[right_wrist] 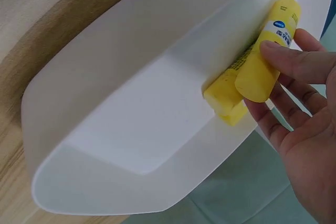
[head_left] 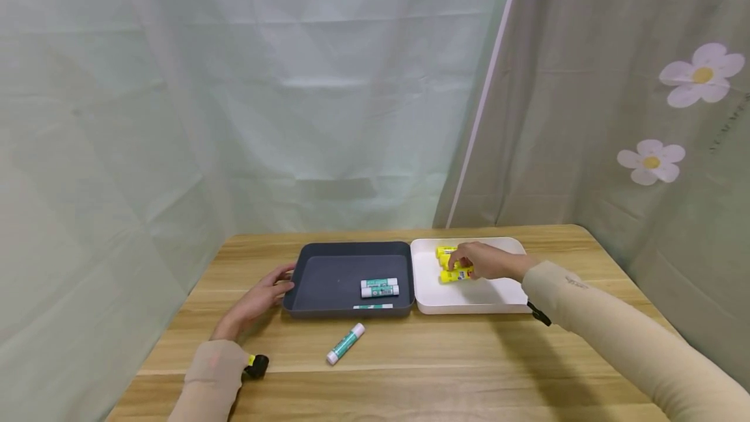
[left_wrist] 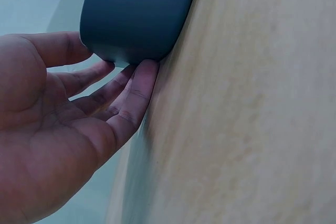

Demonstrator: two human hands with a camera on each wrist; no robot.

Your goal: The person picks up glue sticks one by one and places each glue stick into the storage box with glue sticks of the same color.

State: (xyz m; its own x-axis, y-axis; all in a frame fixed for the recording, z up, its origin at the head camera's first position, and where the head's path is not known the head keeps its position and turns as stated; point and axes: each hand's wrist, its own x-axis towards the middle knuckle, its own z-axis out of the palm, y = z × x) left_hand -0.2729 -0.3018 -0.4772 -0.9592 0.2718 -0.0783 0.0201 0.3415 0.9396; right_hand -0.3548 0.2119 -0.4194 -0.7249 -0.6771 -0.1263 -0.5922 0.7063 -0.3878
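My right hand [head_left: 482, 260] pinches a yellow glue stick [right_wrist: 269, 59] between thumb and fingers, inside the white tray [head_left: 426, 282]. Other yellow glue sticks [right_wrist: 224, 94] lie in that tray right beside the held one, partly hidden by it. At the left end of the dark grey tray [head_left: 328, 282], my left hand [head_left: 260, 298] touches the outer wall with its fingertips, the fingers only slightly bent. Green-and-white glue sticks [head_left: 379, 291] rest in the right part of the dark tray, one of them partly hidden by the front wall.
A single green-and-white glue stick [head_left: 346, 344] lies slantwise on the wooden table [head_left: 422, 370], in front of the dark tray. Both trays stand side by side near the back edge. Behind the table hangs a pale curtain [head_left: 351, 116].
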